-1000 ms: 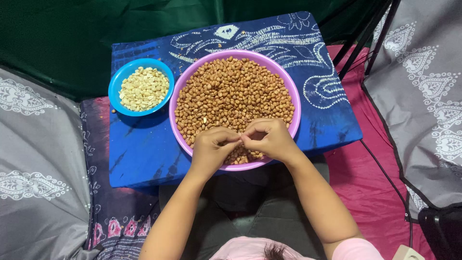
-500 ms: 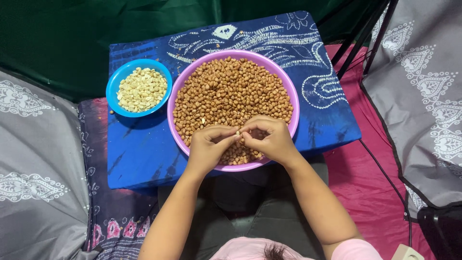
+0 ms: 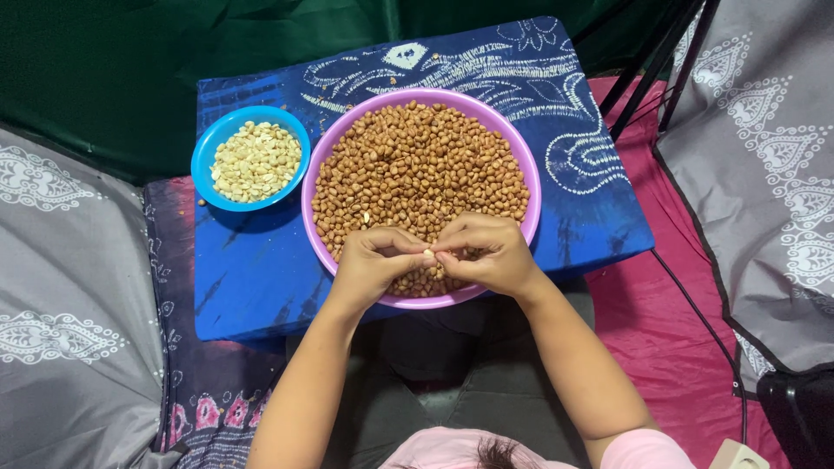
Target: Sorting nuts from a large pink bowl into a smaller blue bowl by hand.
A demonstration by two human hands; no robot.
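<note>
A big pink bowl (image 3: 532, 178) full of brown-skinned peanuts (image 3: 417, 165) sits on a blue patterned cloth (image 3: 252, 278). Over its near rim my left hand (image 3: 369, 265) and my right hand (image 3: 486, 256) meet, fingertips pinched together on one pale peanut (image 3: 427, 254). To the left of the pink bowl stands a smaller blue bowl (image 3: 207, 156) holding pale, skinless peanuts (image 3: 256, 161).
The cloth covers a low table in front of my lap. Grey patterned cushions (image 3: 69, 287) lie to the left and right (image 3: 764, 174). A pink mat (image 3: 686, 330) is at the right, with dark metal legs (image 3: 651, 69) above it. A green sheet (image 3: 104, 69) is behind.
My hands stay over the bowl's near rim. The fingers have worked together slightly on the peanut between them; the bowls have not moved.
</note>
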